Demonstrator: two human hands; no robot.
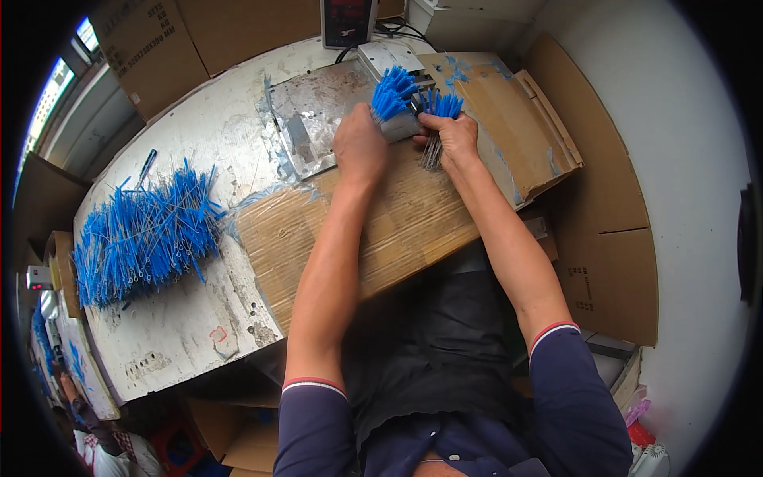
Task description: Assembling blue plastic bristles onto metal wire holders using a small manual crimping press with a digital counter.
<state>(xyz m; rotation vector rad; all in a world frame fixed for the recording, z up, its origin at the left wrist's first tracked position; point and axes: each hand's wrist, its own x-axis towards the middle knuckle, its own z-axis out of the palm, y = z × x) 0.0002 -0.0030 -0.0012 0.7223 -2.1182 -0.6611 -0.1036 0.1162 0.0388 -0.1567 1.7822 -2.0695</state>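
Note:
My left hand (pixel 362 145), partly smeared by motion, is closed round a bundle of small blue wire brushes (pixel 394 91). Their blue ends point up and away from me. A greyish, pale patch (pixel 401 127) lies just beneath them; what it is I cannot make out. To the right, my right hand (pixel 455 139) grips a second bundle of blue brushes (pixel 439 103), blue ends up and thin wire stems hanging below the fingers. Both hands are close together above the cardboard-covered front of the bench. A small dark piece shows between the two bundles.
A big pile of blue wire brushes (pixel 151 230) lies on the white worktop (pixel 183 318) at left, a pen (pixel 147 165) behind it. A metal plate (pixel 314 111), a digital display box (pixel 347 22) and a cardboard box (pixel 509 119) stand around my hands. Another person's hand (pixel 70 388) shows at lower left.

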